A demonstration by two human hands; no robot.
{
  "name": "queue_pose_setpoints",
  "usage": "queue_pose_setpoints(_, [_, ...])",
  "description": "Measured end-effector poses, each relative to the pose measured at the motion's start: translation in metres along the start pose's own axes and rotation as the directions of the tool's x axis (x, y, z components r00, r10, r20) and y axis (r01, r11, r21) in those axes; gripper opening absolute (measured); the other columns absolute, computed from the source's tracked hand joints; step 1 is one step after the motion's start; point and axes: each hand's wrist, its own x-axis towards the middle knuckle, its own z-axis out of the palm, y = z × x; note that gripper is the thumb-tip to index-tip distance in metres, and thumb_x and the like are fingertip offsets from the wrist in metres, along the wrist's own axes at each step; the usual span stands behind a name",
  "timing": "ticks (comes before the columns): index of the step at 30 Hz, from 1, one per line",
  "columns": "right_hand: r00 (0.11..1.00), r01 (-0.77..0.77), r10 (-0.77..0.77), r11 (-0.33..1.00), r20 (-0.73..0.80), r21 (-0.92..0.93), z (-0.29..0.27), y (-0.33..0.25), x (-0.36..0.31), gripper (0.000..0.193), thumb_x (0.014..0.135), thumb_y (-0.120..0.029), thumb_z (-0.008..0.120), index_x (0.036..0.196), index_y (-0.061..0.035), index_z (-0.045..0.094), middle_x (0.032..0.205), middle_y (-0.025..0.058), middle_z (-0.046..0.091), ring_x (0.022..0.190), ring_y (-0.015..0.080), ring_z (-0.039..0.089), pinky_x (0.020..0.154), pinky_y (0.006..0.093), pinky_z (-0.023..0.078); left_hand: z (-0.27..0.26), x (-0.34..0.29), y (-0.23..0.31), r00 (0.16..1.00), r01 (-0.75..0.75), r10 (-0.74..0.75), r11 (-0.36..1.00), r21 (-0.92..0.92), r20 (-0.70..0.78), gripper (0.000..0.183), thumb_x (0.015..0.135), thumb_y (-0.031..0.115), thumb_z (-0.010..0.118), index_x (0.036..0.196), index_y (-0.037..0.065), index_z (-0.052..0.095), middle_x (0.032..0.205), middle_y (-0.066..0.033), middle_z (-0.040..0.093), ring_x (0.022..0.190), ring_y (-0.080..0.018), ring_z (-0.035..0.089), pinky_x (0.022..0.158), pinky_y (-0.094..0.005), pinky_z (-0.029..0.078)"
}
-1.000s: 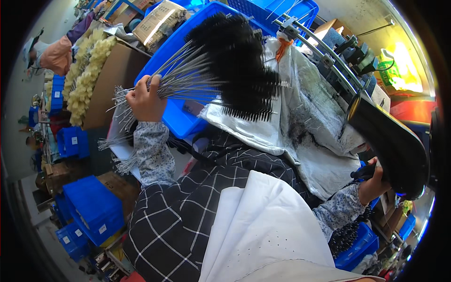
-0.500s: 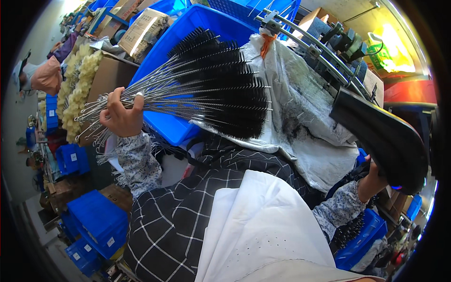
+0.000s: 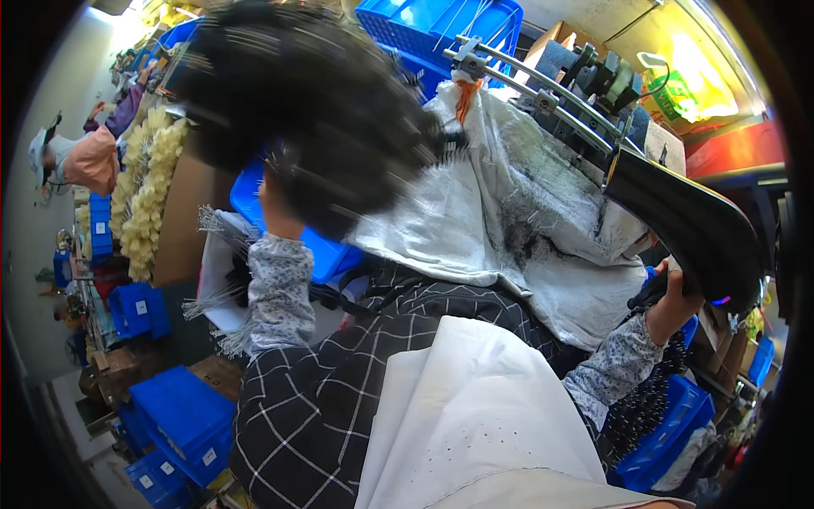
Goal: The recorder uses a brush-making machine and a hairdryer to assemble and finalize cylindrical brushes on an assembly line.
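My left hand (image 3: 280, 206) is closed on a bundle of black-bristled wire tube brushes (image 3: 314, 110). The bundle is smeared by motion, and most of my fingers are hidden behind it. It is held up over a blue bin (image 3: 246, 191), whose wall shows only in part. On the right, my right hand (image 3: 674, 304) grips what looks like a black hair dryer (image 3: 691, 222), its long barrel slanting up toward the left. A small blue-violet light glows low on the dryer. Between my hands a soiled white cloth (image 3: 509, 229) drapes down toward my lap.
Metal rails of a machine (image 3: 551, 97) stand behind the cloth. Pale yellow brushes (image 3: 151, 195) are stacked at the left, beside a brown carton (image 3: 188, 216). Bare wire ends (image 3: 222, 310) stick out by my left sleeve. More black brushes lie near a blue bin (image 3: 670, 433) at lower right.
The brush bundle, earlier fanned out to the right with its wire ends toward the left, has swung up and left and is now blurred. My right hand still holds the dryer, barely shifted.
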Motion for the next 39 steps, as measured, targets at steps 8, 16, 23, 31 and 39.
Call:
queue_pose_setpoints(8, [0.992, 0.118, -0.115, 0.991, 0.054, -0.066, 0.009, -0.008, -0.003, 0.012, 0.071, -0.004, 0.052, 0.081, 0.0028, 0.055, 0.072, 0.0087, 0.053, 0.058, 0.0146, 0.048, 0.053, 0.0237, 0.04, 0.105, -0.011, 0.114, 0.851, 0.437, 0.218, 0.215, -0.874, 0.479, 0.036, 0.076, 0.019, 0.054, 0.105, 0.0, 0.044, 0.097, -0.0068, 0.049, 0.094, -0.014, 0.047, 0.079, -0.0277, 0.041])
queue_pose_setpoints(16, [0.999, 0.043, -0.036, 0.953, 0.027, -0.3, -0.02, 0.02, -0.002, 0.022, 0.079, -0.018, 0.051, 0.072, 0.0031, 0.054, 0.062, 0.0069, 0.049, 0.055, 0.0139, 0.046, 0.051, 0.0257, 0.04, 0.196, -0.072, 0.102, 0.795, 0.548, -0.058, -0.357, -0.757, 0.603, 0.05, 0.07, 0.014, 0.058, 0.114, 0.0, 0.04, 0.108, -0.0091, 0.05, 0.104, -0.0199, 0.047, 0.09, -0.0353, 0.038])
queue_pose_setpoints(23, [0.998, 0.022, 0.002, 0.939, 0.067, -0.344, -0.026, 0.033, -0.008, 0.026, 0.079, -0.021, 0.051, 0.077, 0.0042, 0.056, 0.064, 0.0072, 0.051, 0.055, 0.0142, 0.048, 0.05, 0.0244, 0.04, 0.227, -0.092, 0.082, 0.604, 0.669, -0.208, -0.39, -0.632, 0.769, 0.034, 0.069, 0.016, 0.062, 0.099, 0.003, 0.054, 0.095, -0.0066, 0.058, 0.093, -0.0171, 0.052, 0.089, -0.0281, 0.036])
queue_pose_setpoints(31, [0.996, -0.08, 0.078, 0.996, 0.049, 0.035, -0.006, 0.034, -0.024, 0.037, 0.066, -0.001, 0.059, 0.1, 0.0049, 0.048, 0.08, 0.0108, 0.057, 0.057, 0.0156, 0.052, 0.052, 0.0251, 0.044, 0.227, -0.107, 0.096, 0.405, 0.792, -0.095, -0.46, -0.401, 0.909, 0.024, 0.078, 0.019, 0.049, 0.096, 0.003, 0.053, 0.096, -0.0064, 0.058, 0.093, -0.0174, 0.051, 0.088, -0.0313, 0.035])
queue_pose_setpoints(39, [1.0, -0.005, 0.005, 1.0, -0.031, 0.001, -0.007, 0.018, -0.031, 0.036, 0.068, -0.018, 0.066, 0.093, 0.004, 0.051, 0.074, 0.0093, 0.056, 0.059, 0.0167, 0.052, 0.053, 0.0259, 0.044, 0.209, -0.107, 0.139, 0.002, 0.992, -0.263, -0.12, -0.035, 0.965, 0.044, 0.083, 0.033, 0.049, 0.113, 0.0, 0.042, 0.113, -0.0086, 0.048, 0.102, -0.0182, 0.045, 0.094, -0.0307, 0.028])
